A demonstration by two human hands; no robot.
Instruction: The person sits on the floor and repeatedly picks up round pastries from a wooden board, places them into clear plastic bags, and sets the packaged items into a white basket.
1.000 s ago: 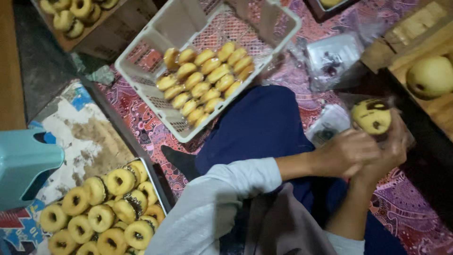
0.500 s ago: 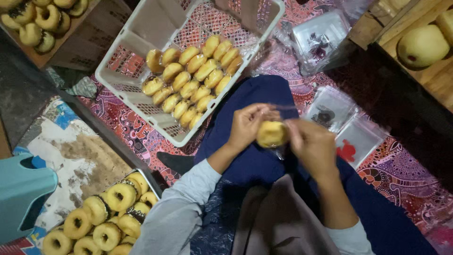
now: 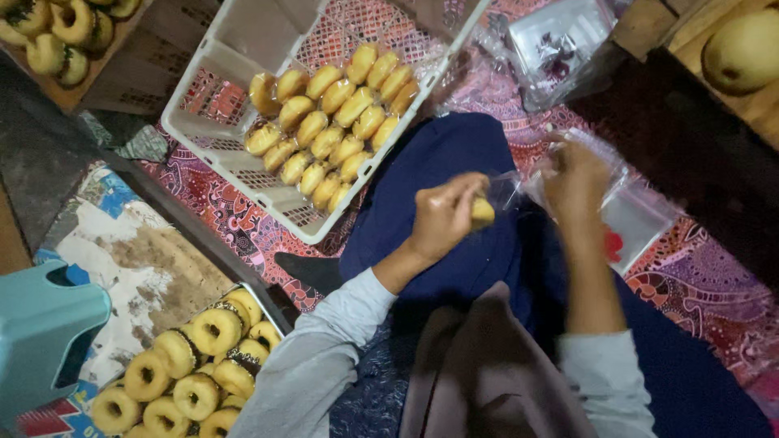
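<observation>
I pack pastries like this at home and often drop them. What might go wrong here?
The left hand pinches a doughnut at the mouth of a thin clear bag that the right hand holds; a slack mouth might let it slip onto the lap. A tight grip may also squash it or smear its topping.

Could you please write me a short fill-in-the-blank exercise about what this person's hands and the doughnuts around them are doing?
1. The left hand holds a single ____.
2. The right hand grips a clear plastic ____.
3. The white basket holds doughnuts packed in ____ rows.
4. The tray of doughnuts at lower left lies beside a ____ plastic stool.

Missing words: doughnut; bag; two; blue
</observation>
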